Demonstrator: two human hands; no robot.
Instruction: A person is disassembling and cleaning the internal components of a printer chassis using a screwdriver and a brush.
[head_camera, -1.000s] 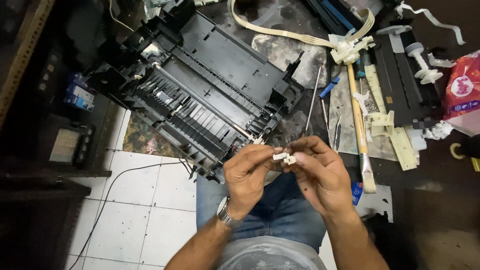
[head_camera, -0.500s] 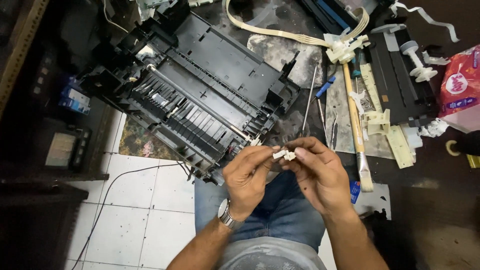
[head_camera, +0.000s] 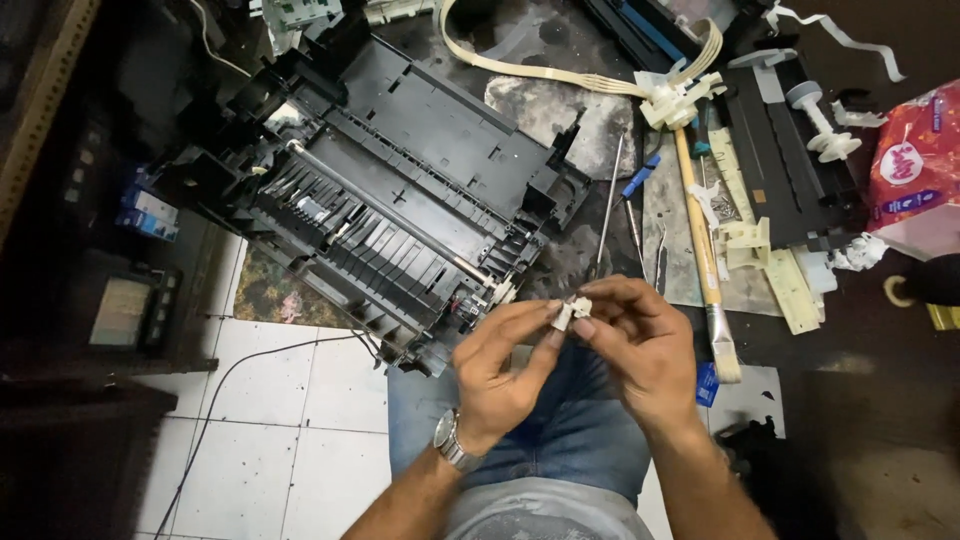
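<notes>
A small white plastic part (head_camera: 573, 312) is pinched between the fingertips of both hands, held above my lap. My left hand (head_camera: 500, 370), with a metal wristwatch (head_camera: 452, 442) on the wrist, grips it from the left. My right hand (head_camera: 640, 345) grips it from the right with thumb and forefinger. Just beyond my hands lies a stripped black printer chassis (head_camera: 400, 210), tilted, with a metal rod running along it.
A paintbrush with a wooden handle (head_camera: 703, 250), a blue-handled screwdriver (head_camera: 615, 200) and thin metal tools lie right of the chassis. A cream ribbon cable (head_camera: 520, 68), a black printer assembly (head_camera: 790, 170) and a red packet (head_camera: 915, 180) lie farther off. White tiles show at lower left.
Both hands stay together on the white part, with only slight finger movement. The view has shifted a little.
</notes>
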